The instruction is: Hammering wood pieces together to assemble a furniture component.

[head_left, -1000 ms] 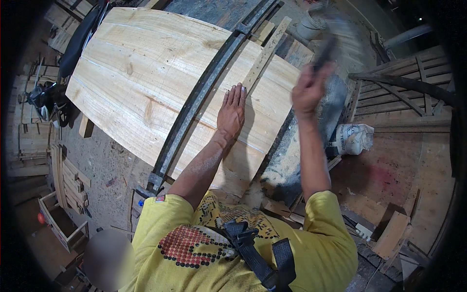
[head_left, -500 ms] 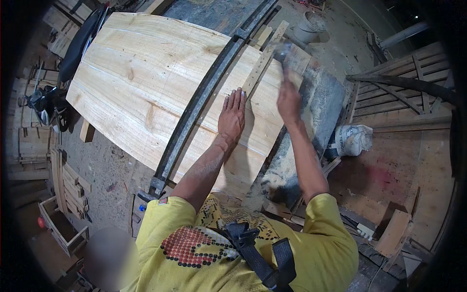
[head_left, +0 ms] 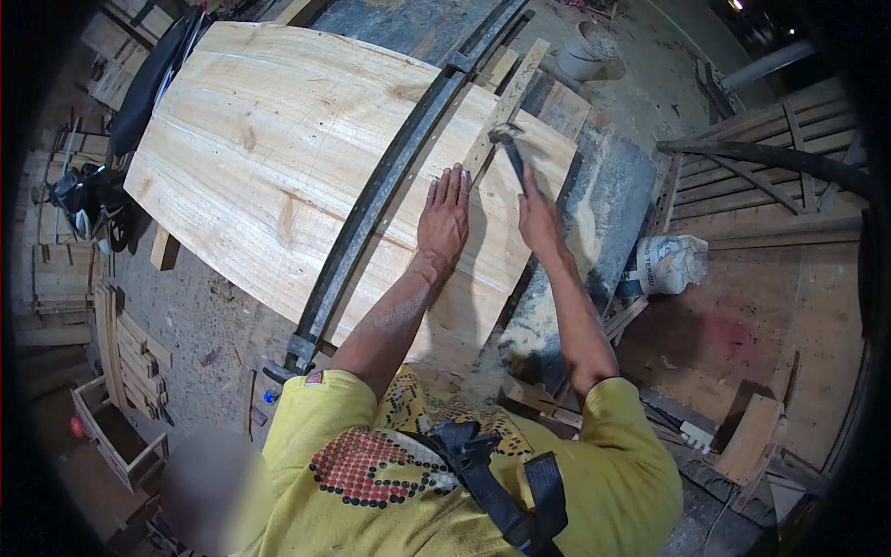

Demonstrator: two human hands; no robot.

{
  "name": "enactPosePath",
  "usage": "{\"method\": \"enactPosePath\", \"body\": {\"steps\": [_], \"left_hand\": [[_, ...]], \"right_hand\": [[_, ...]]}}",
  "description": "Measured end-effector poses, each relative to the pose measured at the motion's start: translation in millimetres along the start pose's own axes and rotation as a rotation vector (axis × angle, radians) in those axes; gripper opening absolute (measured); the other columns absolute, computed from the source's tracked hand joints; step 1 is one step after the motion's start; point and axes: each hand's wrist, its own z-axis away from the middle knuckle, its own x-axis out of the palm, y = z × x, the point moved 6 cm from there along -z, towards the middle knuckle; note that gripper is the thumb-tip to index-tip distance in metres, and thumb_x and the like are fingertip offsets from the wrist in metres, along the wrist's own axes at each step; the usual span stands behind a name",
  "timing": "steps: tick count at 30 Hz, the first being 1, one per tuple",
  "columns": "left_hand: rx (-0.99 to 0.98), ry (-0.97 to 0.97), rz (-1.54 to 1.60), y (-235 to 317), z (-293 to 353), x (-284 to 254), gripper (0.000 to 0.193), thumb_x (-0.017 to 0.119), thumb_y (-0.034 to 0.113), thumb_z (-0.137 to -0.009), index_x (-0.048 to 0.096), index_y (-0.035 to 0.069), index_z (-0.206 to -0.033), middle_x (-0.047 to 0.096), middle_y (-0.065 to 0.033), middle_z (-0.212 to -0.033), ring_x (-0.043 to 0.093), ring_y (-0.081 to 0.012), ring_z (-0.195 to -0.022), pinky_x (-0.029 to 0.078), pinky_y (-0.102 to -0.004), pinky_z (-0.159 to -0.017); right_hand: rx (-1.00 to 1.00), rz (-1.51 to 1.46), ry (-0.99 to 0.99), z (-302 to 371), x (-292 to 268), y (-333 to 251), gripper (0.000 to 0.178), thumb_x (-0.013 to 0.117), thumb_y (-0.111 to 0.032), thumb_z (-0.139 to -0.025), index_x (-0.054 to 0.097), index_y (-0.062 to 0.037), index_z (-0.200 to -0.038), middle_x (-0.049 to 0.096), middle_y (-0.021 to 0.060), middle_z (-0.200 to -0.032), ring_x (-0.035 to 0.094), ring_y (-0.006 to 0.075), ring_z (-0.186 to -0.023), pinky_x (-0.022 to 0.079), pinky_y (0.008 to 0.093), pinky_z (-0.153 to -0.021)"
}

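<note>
A broad light-wood panel (head_left: 269, 158) of joined boards lies in front of me. My left hand (head_left: 444, 223) rests flat on it, fingers stretched out and close together, fingertips near the lower end of a narrow wooden strip (head_left: 510, 97). In my right hand (head_left: 540, 221) is a hammer (head_left: 510, 153), gripped by its handle. The hammer's head is at the strip, beyond my left fingertips; whether it touches cannot be made out. A long metal bar clamp (head_left: 376, 213) crosses the panel to the left of my left hand.
A pale bucket (head_left: 589, 48) stands beyond the panel. On the right are a white sack (head_left: 670, 265) and a slatted wooden frame (head_left: 770, 158). A motorbike (head_left: 139, 121) is parked at the left, above stacked wood pieces (head_left: 135, 357) and a wooden drawer-like box (head_left: 116, 432).
My right hand has lowered the hammer from a blurred, raised swing, bringing its head closer to me at the strip. My left hand keeps its place on the panel.
</note>
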Motion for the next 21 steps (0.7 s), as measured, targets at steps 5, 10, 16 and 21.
{"method": "enactPosePath", "body": {"steps": [5,10,16,21], "left_hand": [[-0.026,-0.012,-0.007,0,11,-1,0.06,0.044,0.01,-0.094,0.031,-0.004,-0.151,0.031,-0.0217,-0.159,0.031,-0.0374,-0.147,0.024,-0.0454,-0.122],[-0.019,-0.004,-0.007,0,5,1,0.061,0.044,0.008,-0.093,0.031,-0.004,-0.151,0.03,-0.0216,-0.159,0.03,-0.0375,-0.147,0.023,-0.0456,-0.123],[-0.044,-0.031,-0.037,-2,3,3,0.058,0.043,0.009,-0.095,0.032,-0.005,-0.151,0.031,-0.0199,-0.159,0.032,-0.0346,-0.147,0.024,-0.0446,-0.123],[-0.046,-0.053,-0.045,-3,2,3,0.059,0.043,0.009,-0.096,0.031,-0.004,-0.151,0.03,-0.0191,-0.16,0.032,-0.0344,-0.147,0.024,-0.0446,-0.123]], "right_hand": [[0.099,-0.241,0.12,-16,-57,-16,0.058,0.058,-0.015,-0.098,0.039,-0.0098,-0.152,0.066,0.0212,-0.086,0.066,0.0358,-0.076,0.05,0.0424,-0.07],[0.059,-0.249,0.229,-55,-127,-21,0.057,0.061,-0.015,-0.096,0.043,-0.0109,-0.151,0.063,0.0158,-0.084,0.063,0.0264,-0.074,0.051,0.0378,-0.073],[0.025,-0.244,0.272,-72,-142,-38,0.055,0.061,-0.009,-0.094,0.046,-0.0105,-0.148,0.065,0.0133,-0.095,0.062,0.0194,-0.082,0.051,0.033,-0.079],[-0.096,0.116,0.166,-101,-149,-43,0.049,0.064,-0.014,-0.093,0.054,-0.01,-0.141,0.068,0.0244,-0.101,0.069,0.0358,-0.093,0.054,0.0411,-0.083]]}}
